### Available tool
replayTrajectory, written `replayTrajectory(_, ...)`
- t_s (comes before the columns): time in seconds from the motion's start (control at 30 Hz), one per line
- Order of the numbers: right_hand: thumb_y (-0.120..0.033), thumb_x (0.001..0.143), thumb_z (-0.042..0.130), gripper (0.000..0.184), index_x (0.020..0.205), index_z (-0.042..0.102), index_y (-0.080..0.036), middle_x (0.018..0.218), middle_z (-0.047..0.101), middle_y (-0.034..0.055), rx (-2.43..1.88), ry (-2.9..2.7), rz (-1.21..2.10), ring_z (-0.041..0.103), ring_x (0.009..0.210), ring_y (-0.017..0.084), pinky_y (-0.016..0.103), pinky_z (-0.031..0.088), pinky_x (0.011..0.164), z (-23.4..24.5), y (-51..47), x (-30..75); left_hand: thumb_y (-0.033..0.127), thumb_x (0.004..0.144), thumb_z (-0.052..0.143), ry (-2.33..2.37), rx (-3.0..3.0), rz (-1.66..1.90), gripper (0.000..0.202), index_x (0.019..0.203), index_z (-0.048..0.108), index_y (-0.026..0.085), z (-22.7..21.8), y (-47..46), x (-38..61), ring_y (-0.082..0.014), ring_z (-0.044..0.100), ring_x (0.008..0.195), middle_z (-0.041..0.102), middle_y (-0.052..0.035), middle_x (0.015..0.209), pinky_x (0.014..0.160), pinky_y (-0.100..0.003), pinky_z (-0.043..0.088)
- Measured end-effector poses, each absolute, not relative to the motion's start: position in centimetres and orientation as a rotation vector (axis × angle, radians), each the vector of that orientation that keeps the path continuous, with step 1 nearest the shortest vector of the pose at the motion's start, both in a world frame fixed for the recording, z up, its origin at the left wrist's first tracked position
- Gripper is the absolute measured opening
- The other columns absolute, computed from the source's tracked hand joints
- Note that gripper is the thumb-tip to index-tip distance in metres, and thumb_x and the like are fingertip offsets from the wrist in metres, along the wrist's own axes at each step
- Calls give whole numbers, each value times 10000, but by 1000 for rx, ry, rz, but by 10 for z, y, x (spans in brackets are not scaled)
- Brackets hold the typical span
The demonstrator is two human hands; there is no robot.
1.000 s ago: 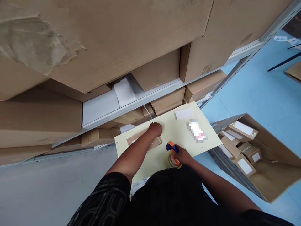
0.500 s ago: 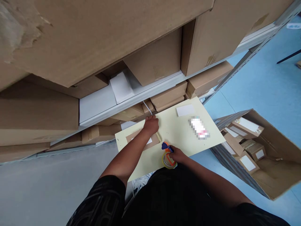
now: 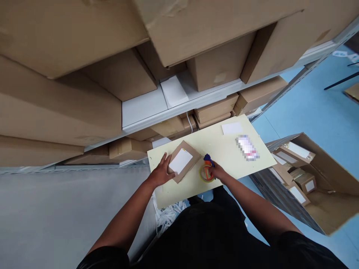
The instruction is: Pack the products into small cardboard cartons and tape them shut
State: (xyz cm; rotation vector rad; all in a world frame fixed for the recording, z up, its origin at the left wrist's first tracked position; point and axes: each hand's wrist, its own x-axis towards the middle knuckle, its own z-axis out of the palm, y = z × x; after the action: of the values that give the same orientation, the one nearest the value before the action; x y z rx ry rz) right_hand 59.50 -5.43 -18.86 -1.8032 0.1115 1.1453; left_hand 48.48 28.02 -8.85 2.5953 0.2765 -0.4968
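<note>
Head view: left hand (image 3: 161, 173), fingers spread, touches the left side of a white-labelled cardboard parcel (image 3: 183, 161) lying on the pale board's (image 3: 181, 190) left part. Right hand (image 3: 218, 171), fingers closed, grips a tape dispenser (image 3: 208, 163) just right of the parcel. White card (image 3: 231, 128): far right.

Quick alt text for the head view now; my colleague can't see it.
The left hand touches a white-labelled cardboard package on a pale table, while the right hand holds a tape dispenser beside it. White paper and a pixelated item lie farther right; shelves of boxes stand ahead, an open carton at far right.
</note>
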Motion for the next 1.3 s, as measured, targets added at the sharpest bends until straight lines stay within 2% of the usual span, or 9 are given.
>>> replayTrajectory(0.1,-153,696,608,766,1446,472,-212,1076,735,45,-1873,39,1109,681,851,191,258,522,694,-186,-44,621,524,628,880,211,2611,-507,1169,1614,295,300,-84,266,451,-394,411,1457,100,-103,1724,1129,-430,418)
replayTrajectory(0.17,-138,650,650,777,1412,519,-223,1076,737,35,-1906,-18,1116,676,879,200,263,517,721,-186,-36,636,479,585,917,157,2675,-436,1173,1595,348,296,-85,255,439,-442,336,1486,134,-121,1716,1176,-516,338)
replayTrajectory(0.27,-147,624,671,729,1345,583,-207,1055,740,32,-1940,-58,1137,674,890,210,279,513,750,-189,-25,649,470,632,905,-18,2740,-358,1118,1591,361,283,-93,242,439,-431,154,1554,184,-129,1704,1244,-588,126)
replayTrajectory(0.37,-181,634,658,665,1298,615,-191,1004,748,30,-1931,-55,1155,683,867,220,298,522,749,-191,-20,653,547,681,863,-79,2787,-388,1090,1597,354,247,-105,234,445,-404,98,1571,204,-145,1696,1255,-577,53)
replayTrajectory(0.63,-256,657,627,610,1267,612,-227,1075,750,22,-1712,61,988,691,1002,258,363,549,894,-194,-55,595,653,790,710,-143,2968,-234,1050,1626,282,185,-121,223,442,-357,149,1572,268,-137,1677,1250,-497,188)
replayTrajectory(0.87,-322,671,684,726,1380,546,-240,1171,725,38,-1668,137,963,680,1079,275,400,529,975,-206,-69,581,664,835,633,-9,2962,-189,1030,1635,232,156,-125,195,448,-350,135,1575,224,-128,1690,1242,-480,208)
replayTrajectory(1.03,-300,649,715,862,1466,447,-232,1253,695,48,-1676,139,974,641,1181,273,413,466,1080,-213,-76,567,592,849,644,105,2959,-207,998,1638,215,157,-124,186,450,-341,126,1577,239,-126,1686,1243,-461,215)
replayTrajectory(1.13,-295,662,713,838,1456,449,-256,1223,707,41,-1621,147,986,654,1152,273,420,493,1042,-215,-87,526,587,847,656,157,2929,-218,1011,1642,197,166,-123,181,452,-345,128,1576,246,-132,1683,1249,-467,212)
replayTrajectory(1.3,-277,630,722,763,1362,511,-277,1056,730,15,-1474,220,1091,693,959,268,411,564,865,-213,-78,473,518,819,727,387,2824,-107,1096,1643,113,137,-129,157,473,-367,108,1577,203,-170,1693,1244,-525,252)
